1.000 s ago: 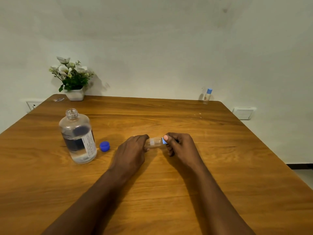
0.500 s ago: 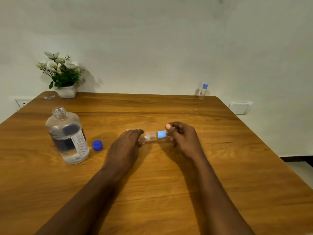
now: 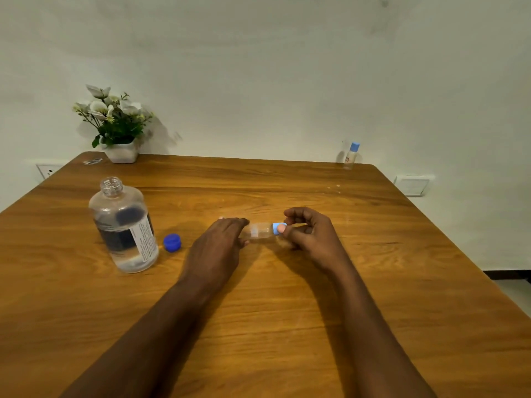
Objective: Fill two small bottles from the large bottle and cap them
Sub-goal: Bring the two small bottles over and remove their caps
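1. The big bottle stands open on the table, its dark blue cap just beside it.
2. The left hand grips the small bottle, held sideways.
3. The right hand pinches its light blue cap.
4. This looks like the capping step. Next, twist until snug.
5. Another small capped bottle waits far back.

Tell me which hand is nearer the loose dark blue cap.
Left. The left hand lies just right of the dark blue cap; the right hand is farther right, beyond the small bottle.
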Available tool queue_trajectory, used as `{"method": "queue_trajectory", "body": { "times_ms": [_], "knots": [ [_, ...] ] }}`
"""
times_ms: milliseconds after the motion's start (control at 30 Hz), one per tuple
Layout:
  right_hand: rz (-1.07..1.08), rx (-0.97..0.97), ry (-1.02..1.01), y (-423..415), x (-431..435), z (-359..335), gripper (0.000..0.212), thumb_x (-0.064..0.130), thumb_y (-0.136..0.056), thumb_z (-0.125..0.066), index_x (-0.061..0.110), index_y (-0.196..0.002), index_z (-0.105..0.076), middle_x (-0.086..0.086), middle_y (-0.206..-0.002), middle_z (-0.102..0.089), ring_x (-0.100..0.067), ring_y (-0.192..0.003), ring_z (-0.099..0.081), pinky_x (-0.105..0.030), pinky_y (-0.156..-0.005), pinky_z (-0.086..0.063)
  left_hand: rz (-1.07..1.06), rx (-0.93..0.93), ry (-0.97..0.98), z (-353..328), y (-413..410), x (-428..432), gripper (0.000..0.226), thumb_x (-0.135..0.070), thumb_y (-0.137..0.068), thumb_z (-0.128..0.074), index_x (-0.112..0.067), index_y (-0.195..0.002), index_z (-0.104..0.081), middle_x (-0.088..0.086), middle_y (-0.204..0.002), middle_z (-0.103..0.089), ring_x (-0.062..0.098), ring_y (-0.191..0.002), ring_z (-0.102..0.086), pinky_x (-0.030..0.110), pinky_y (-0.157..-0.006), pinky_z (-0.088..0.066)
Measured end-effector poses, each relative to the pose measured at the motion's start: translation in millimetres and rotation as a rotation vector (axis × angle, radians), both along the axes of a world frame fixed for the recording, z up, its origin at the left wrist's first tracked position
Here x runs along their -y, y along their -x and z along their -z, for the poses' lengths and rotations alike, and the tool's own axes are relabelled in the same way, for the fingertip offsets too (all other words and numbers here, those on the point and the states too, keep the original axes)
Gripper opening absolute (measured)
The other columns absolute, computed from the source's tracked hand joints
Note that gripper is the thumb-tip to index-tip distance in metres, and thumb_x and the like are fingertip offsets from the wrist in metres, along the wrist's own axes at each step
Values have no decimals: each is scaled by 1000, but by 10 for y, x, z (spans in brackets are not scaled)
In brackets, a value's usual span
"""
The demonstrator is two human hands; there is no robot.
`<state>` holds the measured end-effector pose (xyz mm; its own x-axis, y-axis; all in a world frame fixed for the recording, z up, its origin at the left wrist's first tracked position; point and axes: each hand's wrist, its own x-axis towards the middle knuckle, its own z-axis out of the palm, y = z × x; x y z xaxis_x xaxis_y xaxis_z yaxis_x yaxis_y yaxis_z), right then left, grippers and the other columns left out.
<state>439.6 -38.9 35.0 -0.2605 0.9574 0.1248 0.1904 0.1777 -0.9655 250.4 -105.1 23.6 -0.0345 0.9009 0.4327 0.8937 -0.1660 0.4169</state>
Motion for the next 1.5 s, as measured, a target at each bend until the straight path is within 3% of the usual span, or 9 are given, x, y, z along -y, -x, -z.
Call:
{"method": "queue_trajectory", "body": {
  "times_ms": [167,333,433,600,700,967,1133,1267,1500],
  "knots": [
    [43,79,43,4,12,2,37,39,-95,-57,6,-83,-68,-10,-66,-67,-18,-49,-59,-30,-48,-50,6,-27,3,12,-4,0,41,-18,-93,-58,-16,-134,-52,3,-131,-59,17,-125,-50,32,-110,-35],
    [-24,10,35,-38,-1,-11,6,10,-88,-69,12,-93,-72,-5,-76,-71,-14,-62,-65,-27,-59,-56,-1,-29,1,9,2,-7,40,-18,-93,-58,-15,-133,-53,3,-131,-59,17,-124,-50,32,-110,-33],
    [-55,15,16,-60,-1,-20,31,1,-77,-77,23,-98,-70,0,-88,-73,-5,-72,-68,-19,-63,-54,-2,-24,1,10,5,-8,40,-18,-94,-57,-15,-133,-52,4,-132,-59,18,-125,-50,31,-112,-31],
    [20,69,21,-12,29,-33,18,32,-89,-68,19,-101,-70,-2,-79,-69,-14,-65,-64,-27,-57,-54,14,-28,-4,20,2,-6,40,-18,-93,-59,-14,-133,-53,4,-130,-60,19,-124,-51,32,-114,-30],
    [-19,164,16,-26,41,-36,33,39,-97,-54,12,-94,-71,-1,-68,-64,-12,-57,-56,-26,-53,-50,19,-34,-21,24,1,-4,40,-17,-91,-62,-14,-130,-55,5,-127,-62,19,-120,-54,31,-113,-29],
    [-44,147,-35,-67,56,-64,25,7,-83,-74,20,-104,-73,-12,-94,-74,-22,-72,-65,-38,-71,-56,31,-72,-50,21,3,-8,38,-16,-86,-68,-11,-123,-61,6,-120,-62,22,-114,-56,33,-107,-34],
    [21,26,-89,-67,39,-83,35,-6,-74,-76,23,-92,-71,3,-100,-73,-12,-88,-72,-27,-74,-58,-3,-112,-67,30,20,-13,35,-28,-86,-68,-15,-118,-64,4,-107,-63,23,-101,-59,45,-103,-40],
    [17,-56,-83,-39,52,-86,45,-9,-75,-74,18,-110,-68,13,-101,-70,-5,-85,-72,-16,-67,-54,21,-130,-53,61,26,-50,38,-37,-87,-65,-19,-120,-62,-1,-110,-66,18,-104,-60,41,-112,-27],
    [-10,-76,-102,94,68,-11,33,0,-78,-75,13,-109,-71,-1,-101,-75,-13,-87,-72,-26,-77,-58,14,-97,-78,89,57,-47,39,-37,-85,-65,-21,-121,-59,-3,-111,-69,16,-105,-62,42,-114,-24]
  ]
}}
